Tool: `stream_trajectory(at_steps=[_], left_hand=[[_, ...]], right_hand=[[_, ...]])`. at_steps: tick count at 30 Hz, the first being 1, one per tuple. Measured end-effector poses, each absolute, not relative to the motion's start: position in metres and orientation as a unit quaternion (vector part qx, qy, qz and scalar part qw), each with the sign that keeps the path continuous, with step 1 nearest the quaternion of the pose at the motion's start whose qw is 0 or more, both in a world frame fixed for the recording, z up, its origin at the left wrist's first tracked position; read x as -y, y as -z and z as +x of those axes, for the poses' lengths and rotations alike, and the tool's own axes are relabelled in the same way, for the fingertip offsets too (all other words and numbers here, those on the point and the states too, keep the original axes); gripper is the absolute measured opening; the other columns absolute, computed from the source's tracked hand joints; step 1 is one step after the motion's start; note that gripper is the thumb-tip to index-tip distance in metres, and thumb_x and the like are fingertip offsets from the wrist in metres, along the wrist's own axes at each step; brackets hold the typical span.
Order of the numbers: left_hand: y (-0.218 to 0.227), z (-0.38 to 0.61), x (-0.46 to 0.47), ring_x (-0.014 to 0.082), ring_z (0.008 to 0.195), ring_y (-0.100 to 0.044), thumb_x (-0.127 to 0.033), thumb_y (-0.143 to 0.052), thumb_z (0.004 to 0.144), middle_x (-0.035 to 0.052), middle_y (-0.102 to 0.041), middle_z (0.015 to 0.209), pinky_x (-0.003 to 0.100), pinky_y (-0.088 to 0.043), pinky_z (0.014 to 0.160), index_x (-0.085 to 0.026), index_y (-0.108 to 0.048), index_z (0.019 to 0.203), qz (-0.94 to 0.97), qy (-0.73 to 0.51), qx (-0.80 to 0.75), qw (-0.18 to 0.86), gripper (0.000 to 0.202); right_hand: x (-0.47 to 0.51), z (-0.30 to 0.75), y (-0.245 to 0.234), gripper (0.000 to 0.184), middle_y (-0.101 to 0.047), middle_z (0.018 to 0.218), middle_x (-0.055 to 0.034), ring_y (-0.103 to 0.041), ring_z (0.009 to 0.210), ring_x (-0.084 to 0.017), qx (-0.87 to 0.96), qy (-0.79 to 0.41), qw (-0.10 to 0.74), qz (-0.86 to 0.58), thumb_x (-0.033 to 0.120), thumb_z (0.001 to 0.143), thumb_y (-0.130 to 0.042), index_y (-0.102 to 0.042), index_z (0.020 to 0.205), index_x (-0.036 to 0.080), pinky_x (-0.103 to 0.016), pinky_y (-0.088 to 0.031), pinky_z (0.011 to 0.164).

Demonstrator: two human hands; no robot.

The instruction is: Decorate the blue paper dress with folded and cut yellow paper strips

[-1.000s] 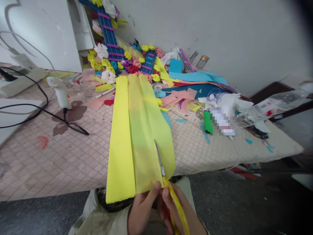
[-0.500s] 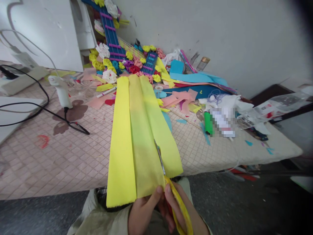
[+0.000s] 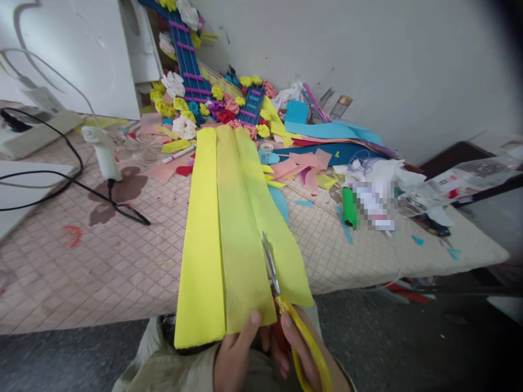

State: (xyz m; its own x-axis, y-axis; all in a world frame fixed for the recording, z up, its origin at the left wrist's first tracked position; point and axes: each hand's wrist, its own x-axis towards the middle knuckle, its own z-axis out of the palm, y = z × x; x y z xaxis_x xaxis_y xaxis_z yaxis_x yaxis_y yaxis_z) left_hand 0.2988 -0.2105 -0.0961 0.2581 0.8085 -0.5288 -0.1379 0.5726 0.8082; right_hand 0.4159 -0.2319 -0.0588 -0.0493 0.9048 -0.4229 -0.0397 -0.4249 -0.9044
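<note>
A long sheet of yellow crepe paper [image 3: 245, 250] lies over the table's front edge, its near end above my lap. My left hand [image 3: 235, 356] grips that near edge, thumb on top and fingers underneath. In my right hand [image 3: 304, 340] is a pair of scissors [image 3: 300, 343] with yellow and red handles. The silver blades point away from me, nearly together, along the cut between the middle of the sheet and the right-hand strip [image 3: 290, 256]. That strip spreads off to the right, its near end drooping past the table edge.
A white glue gun [image 3: 102, 152] with a black cable stands on the left of the quilted tablecloth [image 3: 131, 272]. Paper flowers and blue guitar-shaped pieces [image 3: 190, 71] lean at the back. Pink scraps [image 3: 304, 163], a green object [image 3: 349, 207] and a plastic bottle [image 3: 469, 177] lie rightward.
The scissors have shifted slightly right, and both blades now show more clearly. My left thumb has slid left along the paper edge. The right-hand strip's near end hangs a little lower.
</note>
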Motion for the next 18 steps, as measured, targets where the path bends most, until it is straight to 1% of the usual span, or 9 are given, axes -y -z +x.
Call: stream_trajectory(at_steps=[1,3,7,9,13,16,18], left_hand=[[0.095,0.3,0.211,0.0185,0.058,-0.057,-0.062,-0.05,0.068,0.0031,-0.057,0.049,0.029,-0.047,0.067,-0.019,-0.05,0.046,0.326,-0.317,-0.507,0.732,0.048],[0.093,0.303,0.211,0.0181,0.053,-0.056,-0.063,-0.048,0.068,0.0028,-0.055,0.044,0.03,-0.048,0.061,-0.018,-0.047,0.045,0.318,-0.297,-0.489,0.756,0.05],[0.091,0.304,0.214,0.0184,0.048,-0.057,-0.065,-0.046,0.068,0.0035,-0.057,0.041,0.031,-0.048,0.056,-0.019,-0.047,0.049,0.298,-0.266,-0.465,0.79,0.05],[0.089,0.305,0.215,0.0172,0.044,-0.056,-0.065,-0.048,0.067,0.0029,-0.058,0.041,0.03,-0.048,0.055,-0.019,-0.048,0.05,0.292,-0.269,-0.472,0.787,0.049],[0.08,0.307,0.216,0.0161,0.046,-0.057,-0.063,-0.054,0.064,0.0018,-0.059,0.041,0.026,-0.048,0.058,-0.019,-0.051,0.047,0.295,-0.298,-0.507,0.753,0.048],[0.078,0.307,0.217,0.0163,0.048,-0.058,-0.061,-0.054,0.066,0.0017,-0.057,0.039,0.025,-0.048,0.059,-0.019,-0.053,0.044,0.314,-0.302,-0.517,0.737,0.047],[0.081,0.307,0.219,0.0162,0.046,-0.057,-0.06,-0.053,0.067,0.0017,-0.056,0.038,0.025,-0.047,0.058,-0.019,-0.053,0.042,0.332,-0.298,-0.522,0.727,0.048]], right_hand=[[0.232,0.416,0.06,0.042,-0.036,0.041,0.0073,-0.032,0.035,-0.005,0.356,-0.635,0.396,-0.559,0.057,0.08,-0.04,-0.049,0.067,0.018,-0.018,-0.028,0.035],[0.232,0.414,0.064,0.043,-0.036,0.042,0.0075,-0.03,0.035,-0.004,0.301,-0.683,0.418,-0.517,0.058,0.078,-0.042,-0.049,0.066,0.016,-0.018,-0.028,0.036],[0.232,0.413,0.07,0.047,-0.036,0.041,0.0074,-0.03,0.035,-0.004,0.218,-0.752,0.429,-0.451,0.061,0.069,-0.05,-0.051,0.065,0.014,-0.019,-0.029,0.039],[0.233,0.413,0.071,0.047,-0.037,0.041,0.0074,-0.031,0.036,-0.005,0.217,-0.751,0.43,-0.451,0.061,0.066,-0.054,-0.052,0.067,0.014,-0.02,-0.029,0.041],[0.235,0.414,0.071,0.039,-0.037,0.043,0.007,-0.032,0.039,-0.005,0.24,-0.718,0.447,-0.477,0.054,0.07,-0.056,-0.051,0.066,0.015,-0.02,-0.027,0.041],[0.237,0.413,0.067,0.034,-0.038,0.046,0.0059,-0.034,0.042,-0.006,0.237,-0.716,0.467,-0.461,0.049,0.073,-0.055,-0.052,0.068,0.015,-0.021,-0.028,0.044],[0.236,0.412,0.063,0.033,-0.04,0.05,0.0047,-0.035,0.044,-0.007,0.229,-0.732,0.476,-0.43,0.048,0.072,-0.055,-0.052,0.07,0.015,-0.021,-0.03,0.046]])
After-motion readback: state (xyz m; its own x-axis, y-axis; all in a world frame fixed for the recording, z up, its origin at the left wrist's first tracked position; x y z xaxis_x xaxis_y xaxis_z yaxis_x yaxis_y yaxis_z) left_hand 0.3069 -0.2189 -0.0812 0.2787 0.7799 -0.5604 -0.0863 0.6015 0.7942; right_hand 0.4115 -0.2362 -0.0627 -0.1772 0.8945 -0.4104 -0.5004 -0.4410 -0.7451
